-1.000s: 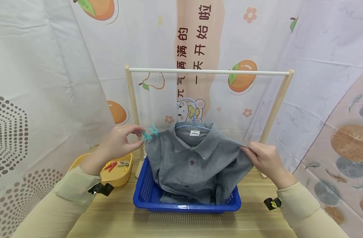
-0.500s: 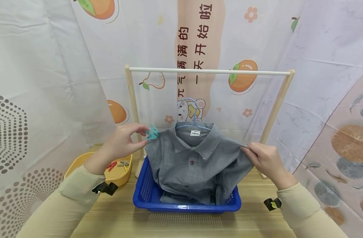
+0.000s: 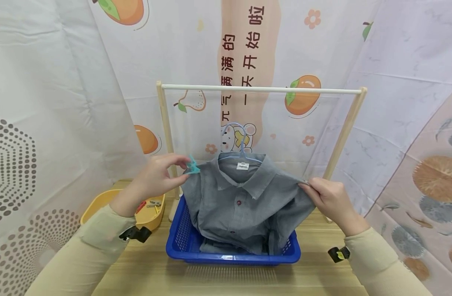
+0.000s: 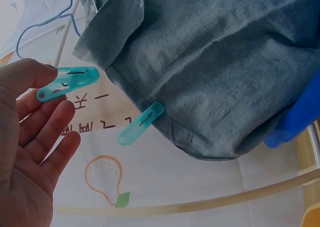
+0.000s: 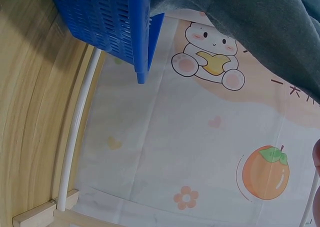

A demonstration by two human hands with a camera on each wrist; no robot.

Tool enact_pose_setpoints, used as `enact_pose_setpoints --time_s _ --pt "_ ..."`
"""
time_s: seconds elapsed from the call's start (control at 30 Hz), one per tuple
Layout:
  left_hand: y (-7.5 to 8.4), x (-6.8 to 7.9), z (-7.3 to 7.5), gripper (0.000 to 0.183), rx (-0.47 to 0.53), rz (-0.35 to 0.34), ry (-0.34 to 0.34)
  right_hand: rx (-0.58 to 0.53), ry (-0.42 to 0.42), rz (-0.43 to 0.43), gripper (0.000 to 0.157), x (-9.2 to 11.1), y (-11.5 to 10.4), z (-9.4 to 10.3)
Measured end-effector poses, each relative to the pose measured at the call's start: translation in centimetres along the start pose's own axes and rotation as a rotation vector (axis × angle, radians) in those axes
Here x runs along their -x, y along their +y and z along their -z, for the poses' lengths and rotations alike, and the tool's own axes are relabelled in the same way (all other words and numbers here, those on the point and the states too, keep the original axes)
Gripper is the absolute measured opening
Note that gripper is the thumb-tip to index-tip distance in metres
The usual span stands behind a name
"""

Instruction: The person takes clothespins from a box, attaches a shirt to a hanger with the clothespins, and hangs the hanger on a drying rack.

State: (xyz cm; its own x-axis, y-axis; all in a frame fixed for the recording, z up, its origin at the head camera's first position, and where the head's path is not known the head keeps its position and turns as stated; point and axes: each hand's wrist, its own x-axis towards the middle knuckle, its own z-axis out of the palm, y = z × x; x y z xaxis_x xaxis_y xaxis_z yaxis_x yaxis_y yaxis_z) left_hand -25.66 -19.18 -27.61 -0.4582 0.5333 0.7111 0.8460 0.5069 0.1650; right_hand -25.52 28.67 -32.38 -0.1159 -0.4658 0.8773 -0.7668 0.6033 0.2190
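A grey button-up shirt (image 3: 244, 197) hangs on a light blue hanger (image 3: 243, 137), its lower part bunched in a blue basket (image 3: 233, 259). My left hand (image 3: 159, 174) pinches a teal clothespin (image 4: 70, 81) between thumb and forefinger, beside the shirt's left shoulder. In the left wrist view this clothespin is apart from the cloth, near the collar (image 4: 117, 24). A second teal clothespin (image 4: 142, 123) is clipped on the shoulder edge. My right hand (image 3: 331, 197) grips the shirt's other shoulder or sleeve and pulls it outward; only a finger edge shows in the right wrist view.
A wooden rack with a white bar (image 3: 263, 88) stands behind the shirt. At the left is a yellow basin (image 3: 151, 222) with several clothespins (image 3: 153, 203). Printed curtains surround the wooden table (image 3: 226, 283).
My left hand has moved right with its clothespin, which now overlaps the clipped one in the head view. My right hand and the shirt have stayed about still.
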Motion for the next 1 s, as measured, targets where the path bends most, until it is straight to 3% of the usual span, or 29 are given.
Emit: enact_pose_setpoints --time_s 0.63,1.0 --pt "0.9 -1.1 -0.5 0.033 0.035 0.005 -0.008 -0.006 0.01 0.001 0.049 -0.1 0.0 0.1" --pt "1.3 -1.8 -0.7 0.034 0.02 -0.047 0.023 0.017 0.013 -0.006 0.047 0.2 0.2 0.0"
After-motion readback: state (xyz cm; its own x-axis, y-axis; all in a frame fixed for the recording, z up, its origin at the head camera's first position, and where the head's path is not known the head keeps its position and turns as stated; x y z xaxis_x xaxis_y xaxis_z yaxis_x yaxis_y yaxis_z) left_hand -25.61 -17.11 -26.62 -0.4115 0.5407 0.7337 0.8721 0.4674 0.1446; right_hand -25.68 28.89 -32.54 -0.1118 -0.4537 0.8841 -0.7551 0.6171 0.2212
